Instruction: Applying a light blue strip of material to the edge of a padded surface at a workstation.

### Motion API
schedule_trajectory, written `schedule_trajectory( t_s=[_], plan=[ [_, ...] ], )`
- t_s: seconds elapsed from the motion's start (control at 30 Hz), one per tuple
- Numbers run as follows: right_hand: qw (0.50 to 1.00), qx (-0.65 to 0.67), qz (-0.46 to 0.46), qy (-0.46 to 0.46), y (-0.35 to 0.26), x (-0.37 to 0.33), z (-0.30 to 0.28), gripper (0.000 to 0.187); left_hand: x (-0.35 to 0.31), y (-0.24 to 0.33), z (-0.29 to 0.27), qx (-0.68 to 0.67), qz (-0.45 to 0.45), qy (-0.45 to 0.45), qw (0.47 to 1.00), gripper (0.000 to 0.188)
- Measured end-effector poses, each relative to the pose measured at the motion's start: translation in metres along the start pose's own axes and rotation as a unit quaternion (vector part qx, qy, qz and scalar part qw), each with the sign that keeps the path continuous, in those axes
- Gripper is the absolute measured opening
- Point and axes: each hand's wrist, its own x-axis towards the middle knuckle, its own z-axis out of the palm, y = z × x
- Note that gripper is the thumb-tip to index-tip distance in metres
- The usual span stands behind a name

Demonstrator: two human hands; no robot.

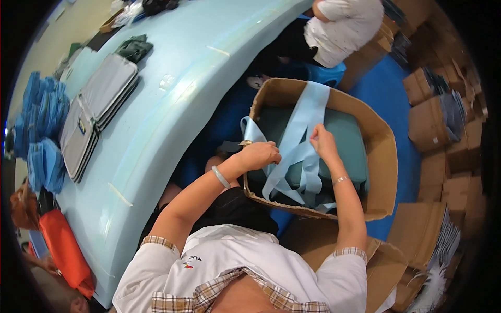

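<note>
An open cardboard box (383,156) stands in front of me beside the table, with a teal padded item (344,138) inside. Light blue straps (308,112) lie draped over the box and its contents. My left hand (259,155) is closed around a bunch of these straps at the box's left edge. My right hand (323,142) pinches a strap over the middle of the box. I wear a bangle on the left wrist and a thin bracelet on the right.
A long pale blue table (172,94) runs on my left, holding stacked grey cases (96,112), blue bundles (44,130) and a dark green cloth (134,48). Another person in white (342,26) sits beyond the box. Cardboard cartons (438,120) crowd the blue floor at right.
</note>
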Motion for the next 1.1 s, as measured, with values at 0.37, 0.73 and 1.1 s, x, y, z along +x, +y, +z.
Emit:
schedule_trajectory(
  t_s=[0.37, 0.73, 1.1],
  plan=[
    [0.986, -0.011, -0.082, -0.145, -0.127, 0.031, -0.051, 0.022, 0.001, -0.001, 0.008, -0.015, 0.016, 0.024, 0.999, 0.013],
    [0.926, -0.151, -0.304, -0.163, -0.180, 0.131, 0.107, 0.029, -0.003, 0.007, 0.006, 0.051, 0.002, 0.028, 0.998, 0.002],
    [0.985, 0.104, -0.090, 0.100, -0.094, 0.216, -0.012, 0.015, 0.046, -0.012, -0.017, 0.106, 0.028, 0.128, 0.986, 0.003]
  ],
)
